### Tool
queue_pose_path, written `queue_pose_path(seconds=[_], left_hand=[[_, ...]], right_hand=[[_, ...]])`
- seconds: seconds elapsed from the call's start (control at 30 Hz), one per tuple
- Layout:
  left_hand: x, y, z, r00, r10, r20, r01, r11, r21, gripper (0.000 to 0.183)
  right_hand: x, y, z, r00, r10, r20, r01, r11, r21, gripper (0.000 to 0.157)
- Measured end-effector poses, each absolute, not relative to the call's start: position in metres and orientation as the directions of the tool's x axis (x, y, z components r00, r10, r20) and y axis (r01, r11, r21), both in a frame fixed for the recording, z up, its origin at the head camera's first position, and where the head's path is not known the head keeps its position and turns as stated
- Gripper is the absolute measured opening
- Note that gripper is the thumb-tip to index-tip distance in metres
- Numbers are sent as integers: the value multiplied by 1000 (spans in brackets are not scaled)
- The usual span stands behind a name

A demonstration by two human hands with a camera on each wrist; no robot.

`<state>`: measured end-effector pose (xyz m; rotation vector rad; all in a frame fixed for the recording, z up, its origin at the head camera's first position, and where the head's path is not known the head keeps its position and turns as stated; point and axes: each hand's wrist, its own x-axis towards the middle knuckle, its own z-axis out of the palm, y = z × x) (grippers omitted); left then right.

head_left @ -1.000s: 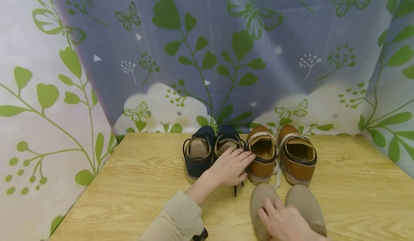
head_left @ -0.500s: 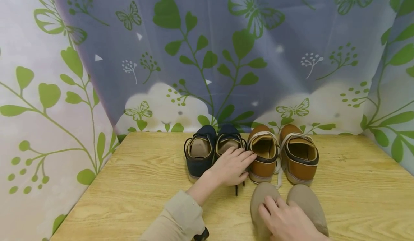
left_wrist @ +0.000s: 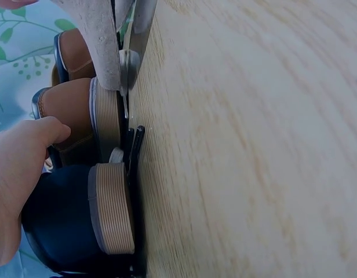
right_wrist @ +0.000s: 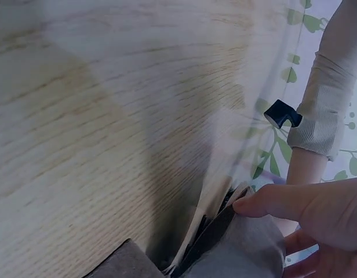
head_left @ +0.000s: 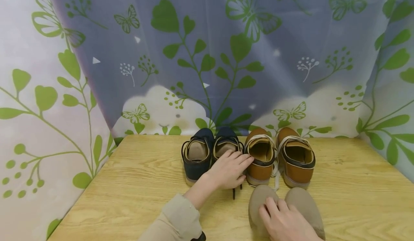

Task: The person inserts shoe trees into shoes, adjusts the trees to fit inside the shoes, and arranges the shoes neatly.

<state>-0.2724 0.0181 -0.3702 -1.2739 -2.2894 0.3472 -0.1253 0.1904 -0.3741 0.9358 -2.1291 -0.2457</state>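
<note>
Two navy lace-up shoes (head_left: 198, 162) stand beside a pair of brown lace-up shoes (head_left: 297, 162) with white laces, heels toward me. Over the heel of the right navy shoe lies my left hand (head_left: 228, 169), its fingers extended toward the near brown shoe's collar. In the left wrist view its thumb (left_wrist: 55, 132) lies against that brown shoe (left_wrist: 74, 110). Lower right, two beige round-toed shoes (head_left: 304, 207) point at the brown heels. My right hand (head_left: 288, 221) grips the left beige shoe (head_left: 255, 207); in the right wrist view the thumb (right_wrist: 257, 204) presses its edge.
All the shoes are on a wood-grain table (head_left: 139, 183). Behind them hangs a blue cloth (head_left: 194, 72) printed with leaves and butterflies. Black lace ends (head_left: 234, 194) trail onto the tabletop, and a white lace (head_left: 276, 181) hangs between the brown shoes.
</note>
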Motion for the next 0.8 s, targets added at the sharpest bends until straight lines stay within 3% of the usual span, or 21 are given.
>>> queue_pose_path(seconds=[0.47,0.53,0.63,0.7,0.77,0.8], left_hand=[[-271,19,-369,-451,847,281,717,531,-451,56],[-270,19,-369,-460,845,273,715,535,-450,56],[-269,19,-368,-476,840,261,713,543,-444,56],[-268,19,-367,-485,837,253,712,546,-441,57],[-268,19,-367,-484,836,257,713,547,-439,57],[-269,18,-368,-480,837,262,713,546,-440,57]], right_hand=[[-121,189,-359,-509,-683,523,-560,725,402,59],[-123,190,-357,-491,-688,534,-566,718,405,56],[-125,192,-351,-474,-702,531,-578,703,414,31],[-126,194,-345,-472,-706,528,-583,699,414,40],[-127,194,-339,-486,-700,523,-587,705,398,61],[-128,194,-336,-490,-696,526,-585,709,393,61]])
